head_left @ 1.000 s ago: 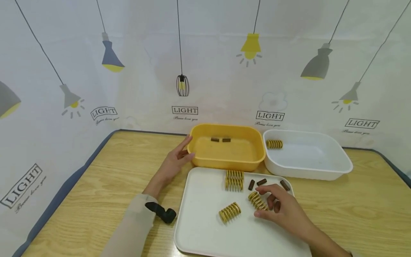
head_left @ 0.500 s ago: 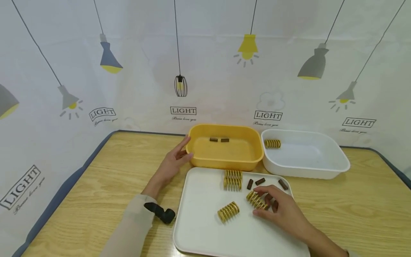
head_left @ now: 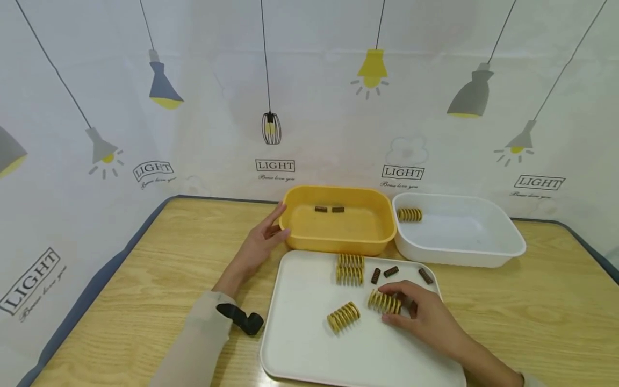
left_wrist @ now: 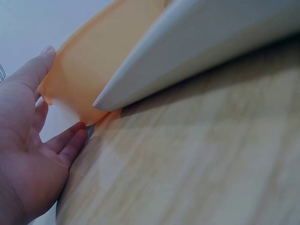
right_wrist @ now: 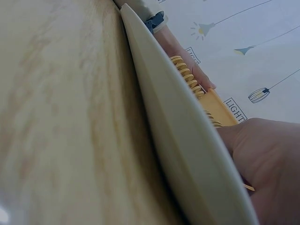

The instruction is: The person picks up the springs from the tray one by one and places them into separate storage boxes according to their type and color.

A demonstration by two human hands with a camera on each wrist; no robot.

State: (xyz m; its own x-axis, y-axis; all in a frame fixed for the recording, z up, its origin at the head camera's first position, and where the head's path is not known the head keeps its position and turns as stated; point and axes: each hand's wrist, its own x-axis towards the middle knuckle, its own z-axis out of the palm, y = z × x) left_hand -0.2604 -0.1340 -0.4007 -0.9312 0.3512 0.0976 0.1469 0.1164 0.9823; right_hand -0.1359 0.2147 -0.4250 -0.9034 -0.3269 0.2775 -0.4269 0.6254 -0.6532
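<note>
A: Since a second ago the right hand [head_left: 425,317] has slid left and closed its fingers on a yellow spring [head_left: 384,302] on the tray [head_left: 300,344]; the left hand [head_left: 261,244], fingers straight, rests against the yellow bin [head_left: 295,236].

B: Progress looks early; two brown springs [head_left: 329,209] in that bin, one yellow [head_left: 409,215] in the white bin [head_left: 483,258]; several of each remain.

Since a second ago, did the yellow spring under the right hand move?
Yes. The yellow spring under the right hand turned flatter and slid slightly left, toward the loose spring, on the white tray.
</note>
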